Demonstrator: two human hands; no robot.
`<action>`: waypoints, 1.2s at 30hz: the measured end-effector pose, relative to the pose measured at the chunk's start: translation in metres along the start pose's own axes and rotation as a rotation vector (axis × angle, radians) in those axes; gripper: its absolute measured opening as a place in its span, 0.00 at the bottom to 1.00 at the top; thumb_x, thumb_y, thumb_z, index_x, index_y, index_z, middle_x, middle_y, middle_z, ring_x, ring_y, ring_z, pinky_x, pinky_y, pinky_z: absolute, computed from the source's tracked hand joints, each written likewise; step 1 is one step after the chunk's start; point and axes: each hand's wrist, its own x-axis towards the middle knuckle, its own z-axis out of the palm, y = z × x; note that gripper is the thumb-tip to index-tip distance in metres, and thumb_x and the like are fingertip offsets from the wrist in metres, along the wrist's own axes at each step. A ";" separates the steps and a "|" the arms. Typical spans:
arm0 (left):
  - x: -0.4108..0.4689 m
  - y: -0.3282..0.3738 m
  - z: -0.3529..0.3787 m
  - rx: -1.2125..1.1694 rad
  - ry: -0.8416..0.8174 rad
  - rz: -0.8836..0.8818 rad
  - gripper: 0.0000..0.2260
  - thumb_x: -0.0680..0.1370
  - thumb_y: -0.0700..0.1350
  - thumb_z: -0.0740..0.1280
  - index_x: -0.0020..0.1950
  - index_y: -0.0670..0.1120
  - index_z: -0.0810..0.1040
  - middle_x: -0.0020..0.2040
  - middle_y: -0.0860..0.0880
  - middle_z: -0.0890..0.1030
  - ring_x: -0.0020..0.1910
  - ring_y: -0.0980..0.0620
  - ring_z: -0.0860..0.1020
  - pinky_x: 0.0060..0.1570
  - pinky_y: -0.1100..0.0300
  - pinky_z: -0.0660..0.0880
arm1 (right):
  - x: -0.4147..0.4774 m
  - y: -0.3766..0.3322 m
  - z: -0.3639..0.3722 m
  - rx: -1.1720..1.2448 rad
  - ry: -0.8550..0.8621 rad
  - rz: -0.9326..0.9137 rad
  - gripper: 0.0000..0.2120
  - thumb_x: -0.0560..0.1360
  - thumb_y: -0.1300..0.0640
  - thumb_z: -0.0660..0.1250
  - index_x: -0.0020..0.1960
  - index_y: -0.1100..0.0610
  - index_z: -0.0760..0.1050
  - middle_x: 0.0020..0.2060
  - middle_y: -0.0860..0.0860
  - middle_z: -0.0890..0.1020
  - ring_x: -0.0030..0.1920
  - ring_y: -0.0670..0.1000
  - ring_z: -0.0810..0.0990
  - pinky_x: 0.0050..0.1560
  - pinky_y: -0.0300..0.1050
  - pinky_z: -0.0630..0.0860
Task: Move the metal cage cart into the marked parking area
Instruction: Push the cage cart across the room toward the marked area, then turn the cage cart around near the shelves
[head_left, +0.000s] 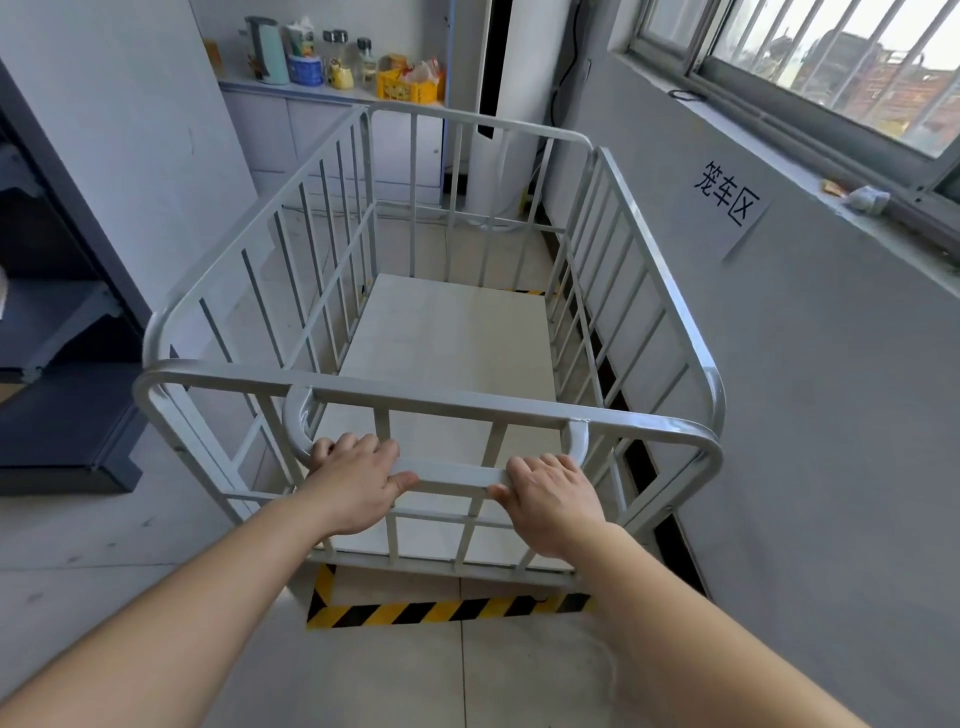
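The grey metal cage cart (519, 395) stands in front of me, empty, with a pale flat floor inside. Both hands grip its horizontal push handle (452, 474): my left hand (358, 480) on the left end, my right hand (553, 499) on the right end. Yellow-and-black floor tape (441, 610) runs just under the cart's near edge, and another strip (530, 292) shows beyond the far end. The cart sits within these lines, close along the right wall. A paper sign (730, 200) with black characters hangs on that wall.
The right wall (810, 415) with a barred window (831, 67) runs beside the cart. A dark blue shelf unit (57, 332) stands at left. At the back a white cabinet (311, 130) carries a kettle, bottles and a yellow crate. Tiled floor lies open at lower left.
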 end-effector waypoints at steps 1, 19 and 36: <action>0.003 0.002 -0.001 -0.001 0.001 -0.002 0.21 0.81 0.61 0.47 0.63 0.49 0.67 0.62 0.48 0.71 0.65 0.46 0.66 0.63 0.48 0.58 | 0.002 0.004 -0.001 0.000 -0.004 0.001 0.23 0.80 0.39 0.44 0.55 0.53 0.70 0.51 0.50 0.78 0.55 0.52 0.74 0.66 0.49 0.62; 0.034 0.028 -0.013 -0.027 -0.102 -0.024 0.22 0.81 0.61 0.48 0.65 0.49 0.66 0.64 0.47 0.71 0.66 0.46 0.65 0.65 0.46 0.57 | 0.020 0.041 -0.017 0.005 -0.083 -0.006 0.29 0.76 0.35 0.40 0.57 0.53 0.70 0.52 0.50 0.78 0.56 0.52 0.74 0.65 0.48 0.62; 0.067 0.108 -0.060 0.013 -0.116 -0.127 0.16 0.80 0.55 0.59 0.60 0.47 0.77 0.59 0.46 0.78 0.56 0.47 0.76 0.58 0.51 0.74 | 0.010 0.114 -0.049 0.237 -0.023 -0.092 0.22 0.80 0.42 0.54 0.70 0.52 0.67 0.67 0.49 0.72 0.68 0.51 0.67 0.68 0.49 0.64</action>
